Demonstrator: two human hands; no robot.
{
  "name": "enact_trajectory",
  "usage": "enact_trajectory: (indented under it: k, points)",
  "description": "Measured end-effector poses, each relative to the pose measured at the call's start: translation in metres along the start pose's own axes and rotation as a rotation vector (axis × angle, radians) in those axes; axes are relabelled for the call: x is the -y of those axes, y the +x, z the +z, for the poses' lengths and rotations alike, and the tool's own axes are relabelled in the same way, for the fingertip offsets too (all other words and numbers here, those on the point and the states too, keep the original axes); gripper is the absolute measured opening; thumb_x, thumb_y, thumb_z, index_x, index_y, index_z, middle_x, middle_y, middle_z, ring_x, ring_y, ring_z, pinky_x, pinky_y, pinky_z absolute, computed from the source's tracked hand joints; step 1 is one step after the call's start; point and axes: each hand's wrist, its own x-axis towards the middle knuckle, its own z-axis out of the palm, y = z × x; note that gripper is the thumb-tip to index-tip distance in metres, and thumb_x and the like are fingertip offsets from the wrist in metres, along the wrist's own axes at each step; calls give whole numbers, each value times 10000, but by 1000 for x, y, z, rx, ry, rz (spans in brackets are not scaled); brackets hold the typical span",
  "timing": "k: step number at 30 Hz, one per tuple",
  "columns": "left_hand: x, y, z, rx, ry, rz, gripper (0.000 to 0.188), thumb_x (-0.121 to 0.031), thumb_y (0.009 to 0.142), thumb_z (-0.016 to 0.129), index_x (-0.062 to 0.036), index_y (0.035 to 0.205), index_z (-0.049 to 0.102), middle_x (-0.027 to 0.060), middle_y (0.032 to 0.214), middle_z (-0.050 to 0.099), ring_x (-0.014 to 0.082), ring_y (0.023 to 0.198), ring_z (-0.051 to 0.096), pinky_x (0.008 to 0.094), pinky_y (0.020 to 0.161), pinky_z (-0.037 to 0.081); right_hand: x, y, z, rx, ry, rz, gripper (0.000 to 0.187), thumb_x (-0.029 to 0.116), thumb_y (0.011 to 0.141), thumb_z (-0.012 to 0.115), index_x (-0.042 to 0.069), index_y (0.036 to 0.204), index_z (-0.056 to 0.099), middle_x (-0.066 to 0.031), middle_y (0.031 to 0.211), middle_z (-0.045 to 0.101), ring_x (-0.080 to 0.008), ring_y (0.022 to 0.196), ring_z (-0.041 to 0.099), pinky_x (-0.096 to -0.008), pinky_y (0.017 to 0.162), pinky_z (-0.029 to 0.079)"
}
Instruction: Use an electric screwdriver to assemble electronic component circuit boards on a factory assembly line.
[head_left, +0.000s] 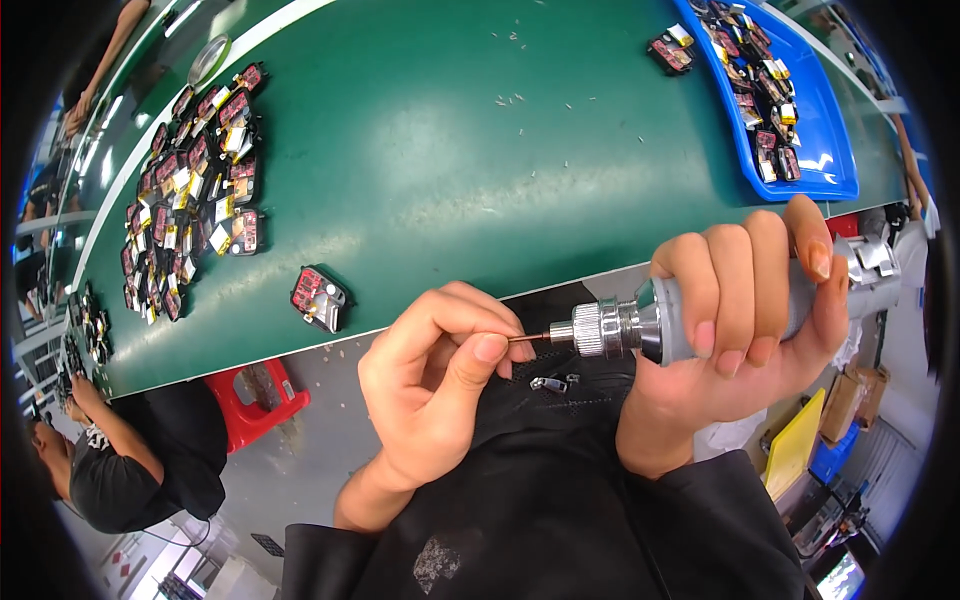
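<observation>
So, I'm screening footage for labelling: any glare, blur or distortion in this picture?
Head view: soft glare on the green tabletop; bright highlights on the tool's silver collar and blue tray; tabletop edges bowed, corners black; left hand looks sharp.

No readable text or numbers in view. Grey cylindrical power tool with knurled silver collar (655,320): nothing legible on exposed casing. Lone black plastic housing with pinkish-red board (320,298), on the green bench (400,150): board markings too small. Heap of similar black-and-red units with white-and-yellow rectangular parts (190,200), left: same, any print unreadable. Units inside the blue plastic tray (825,160): same. Black cloth garment (560,480): patchy greyish-white mark (437,564), can't tell print from wear. Lit screen (842,580), lower right: content illegible.
</observation>
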Motion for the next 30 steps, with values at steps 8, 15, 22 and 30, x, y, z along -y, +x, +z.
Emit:
enact_trajectory:
  k: [8,15,22,30]
  points:
    - [4,2,3,-43,385,141,60,52,896,628,58,847,595,125,771,644,148,662,583,250,598,464,2,1,-9,35,-39,35,186,221,993,475,54,917,507,8,532,424,-114,451,421,-278,518,404]
    - [5,22,5,33,562,162,87,98,819,670,45,837,604,130,789,654,210,684,627,284,620,496,3,13,-21,-25,-24,-33,189,220,1006,454,55,929,503,15,536,399,-93,439,395,-271,506,393]
    - [-30,50,12,191,801,219,201,67,784,686,56,975,627,163,909,686,224,710,628,297,659,511,3,14,-28,-160,13,-51,177,236,999,434,84,910,451,19,526,368,-101,427,372,-293,498,393]
    - [-58,200,-2,336,1411,427,136,-21,852,642,26,978,622,184,856,657,363,810,642,433,707,503,-11,11,-51,-364,55,60,138,205,947,461,89,873,447,-13,515,365,-145,443,368,-332,520,375]
